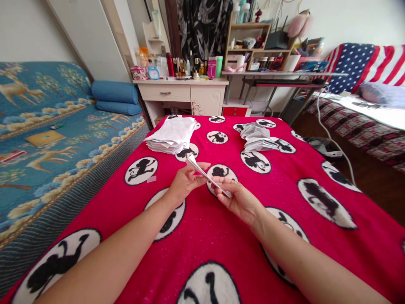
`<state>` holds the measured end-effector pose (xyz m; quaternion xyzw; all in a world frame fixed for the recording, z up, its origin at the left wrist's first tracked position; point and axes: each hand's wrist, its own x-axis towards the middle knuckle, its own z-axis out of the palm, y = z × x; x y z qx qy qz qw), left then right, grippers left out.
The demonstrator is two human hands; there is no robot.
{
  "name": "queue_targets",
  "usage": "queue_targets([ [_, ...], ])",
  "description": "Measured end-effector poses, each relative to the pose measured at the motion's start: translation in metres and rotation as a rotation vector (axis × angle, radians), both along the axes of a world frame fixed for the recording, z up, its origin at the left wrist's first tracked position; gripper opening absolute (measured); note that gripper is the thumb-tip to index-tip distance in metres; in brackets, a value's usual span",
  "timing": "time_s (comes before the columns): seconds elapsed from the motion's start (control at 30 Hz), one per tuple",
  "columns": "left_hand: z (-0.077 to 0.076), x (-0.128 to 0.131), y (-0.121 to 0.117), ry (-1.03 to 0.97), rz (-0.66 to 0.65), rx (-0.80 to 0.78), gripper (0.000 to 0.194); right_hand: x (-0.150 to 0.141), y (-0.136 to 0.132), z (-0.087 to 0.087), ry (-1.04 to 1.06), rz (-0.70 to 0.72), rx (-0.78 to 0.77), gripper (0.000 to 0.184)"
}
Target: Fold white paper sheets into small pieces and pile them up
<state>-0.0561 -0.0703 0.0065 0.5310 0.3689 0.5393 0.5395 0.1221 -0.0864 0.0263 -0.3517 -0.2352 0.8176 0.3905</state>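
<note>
Between my two hands is a narrow strip of folded white paper (205, 175), held edge-on and slanting down to the right. The fingers of my left hand (188, 179) pinch its upper left end. My right hand (236, 195) grips the lower right end between thumb and fingers. Beyond my left hand lies a stack of white paper sheets (172, 133) with uneven edges. Farther off to the right sits a smaller pile of folded white papers (257, 137). Both rest on the red blanket (202, 236), which has black-and-white monkey patches.
A small pale scrap (152, 179) lies on the blanket left of my hands. The blue patterned sofa (76, 139) borders the left side. A white dressing table (174, 93) with bottles and a desk (284, 78) stand behind. On the right, a white cable (332, 135) hangs down.
</note>
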Motion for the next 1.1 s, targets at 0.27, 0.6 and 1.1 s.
queue_targets([
  [0.27,-0.001,-0.001,0.002,-0.266,0.126,-0.198,0.034,-0.002,-0.01,-0.004,0.02,0.183,0.136,0.023],
  [0.6,0.0,0.004,-0.008,0.009,-0.008,-0.272,0.044,0.001,-0.003,0.0,-0.339,0.002,0.389,0.04],
  [1.1,0.01,0.017,-0.024,0.6,0.092,0.25,0.02,0.003,-0.004,-0.016,-0.756,-0.186,0.824,0.02],
])
